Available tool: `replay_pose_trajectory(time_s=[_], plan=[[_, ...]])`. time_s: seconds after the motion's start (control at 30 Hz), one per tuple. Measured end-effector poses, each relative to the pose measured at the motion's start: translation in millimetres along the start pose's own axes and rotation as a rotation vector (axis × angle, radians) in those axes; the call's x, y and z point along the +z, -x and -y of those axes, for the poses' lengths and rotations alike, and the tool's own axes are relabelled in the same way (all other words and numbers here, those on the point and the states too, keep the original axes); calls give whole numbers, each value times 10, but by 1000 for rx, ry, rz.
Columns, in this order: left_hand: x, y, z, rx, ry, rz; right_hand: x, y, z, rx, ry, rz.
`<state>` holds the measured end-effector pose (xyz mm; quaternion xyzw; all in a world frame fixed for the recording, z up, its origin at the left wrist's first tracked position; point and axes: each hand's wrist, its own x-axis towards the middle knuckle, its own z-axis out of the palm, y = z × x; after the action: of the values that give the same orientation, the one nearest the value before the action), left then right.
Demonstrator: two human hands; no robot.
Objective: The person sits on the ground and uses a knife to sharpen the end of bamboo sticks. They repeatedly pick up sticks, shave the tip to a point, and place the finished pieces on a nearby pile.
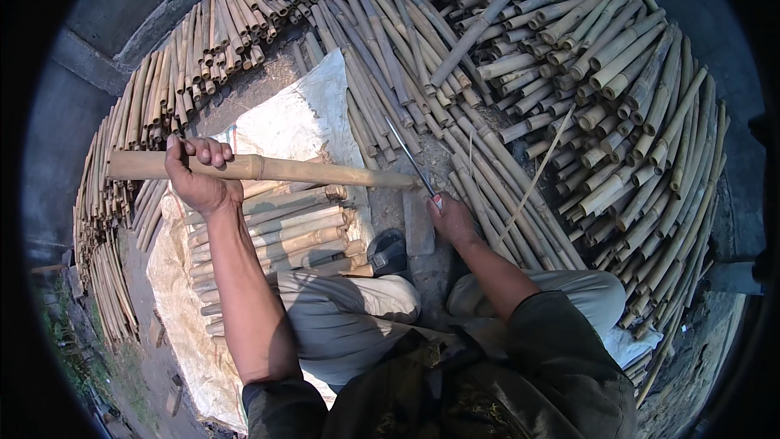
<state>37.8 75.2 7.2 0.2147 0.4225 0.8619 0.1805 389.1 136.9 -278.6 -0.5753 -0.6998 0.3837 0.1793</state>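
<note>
My left hand (199, 175) is wrapped round a thick bamboo pole (309, 171), close to its left end. The pole lies level across the view, and its right end comes near my right hand (449, 218). That hand is closed on the handle of a long-bladed knife (410, 158), whose narrow metal blade points up and to the left, past the pole's right end. Below the pole, several cut bamboo pieces (280, 232) lie side by side on a pale woven sheet (175, 276).
Large stacks of bamboo poles (617, 114) rise at the right, and more bundles (207, 41) line the far left. Long poles (520, 195) lie on the ground beside my right hand. A wooden block (418, 223) and my sandalled foot (387, 254) are between my knees.
</note>
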Motion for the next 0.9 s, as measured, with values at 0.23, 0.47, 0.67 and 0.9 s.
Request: replay_pose_trajectory(time_s=[0.23,0.47,0.67,0.9], plan=[[-25,68,-43,42,6,52,22,50,-168,-29,-25,4],[37,71,-123,-74,0,179,-22,43,-114,186,213,102],[32,54,-118,76,89,76,-70,29,-129,10,-20,14],[35,41,-133,85,136,3,28,92,-124,182,171,116]])
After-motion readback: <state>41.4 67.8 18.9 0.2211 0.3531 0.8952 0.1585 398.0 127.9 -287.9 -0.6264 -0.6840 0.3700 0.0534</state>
